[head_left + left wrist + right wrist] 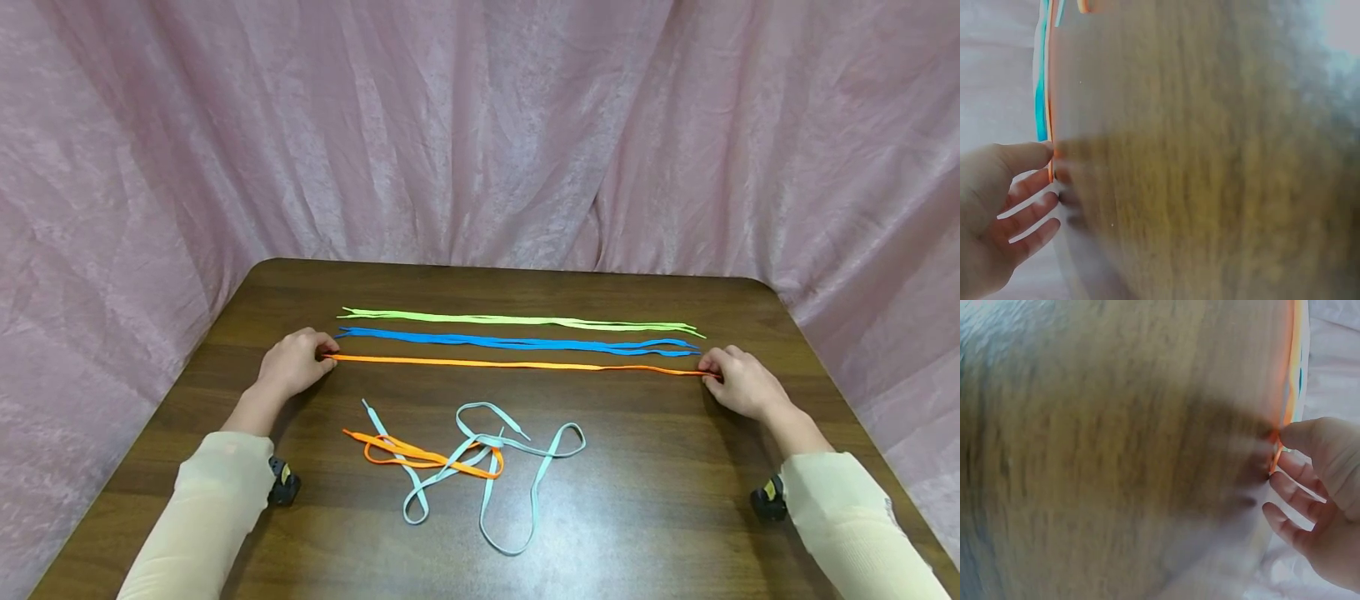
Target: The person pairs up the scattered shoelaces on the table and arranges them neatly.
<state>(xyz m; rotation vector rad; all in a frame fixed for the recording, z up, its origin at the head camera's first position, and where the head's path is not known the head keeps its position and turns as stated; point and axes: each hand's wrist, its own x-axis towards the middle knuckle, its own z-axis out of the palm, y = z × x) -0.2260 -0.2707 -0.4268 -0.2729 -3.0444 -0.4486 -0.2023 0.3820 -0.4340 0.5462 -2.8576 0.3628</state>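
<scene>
An orange shoelace point(480, 363) stretches nearly straight across the table, in front of the blue shoelaces point(480, 340). My left hand point(294, 363) pinches its left end between thumb and forefinger; the left wrist view shows the same pinch, the other fingers of that hand point(1004, 206) spread apart. At the opposite end my right hand point(742, 383) pinches the lace tip. In the right wrist view, thumb and forefinger of this hand point(1322, 487) meet at the orange strand point(1290, 394). Behind the blue ones lie yellow-green shoelaces point(480, 319), stretched out side by side.
Nearer the front, a loose orange shoelace point(427, 458) lies folded among tangled pale blue shoelaces point(536, 492). The brown wooden table point(637, 517) has rounded far corners. Pink curtains point(480, 133) hang behind and beside it.
</scene>
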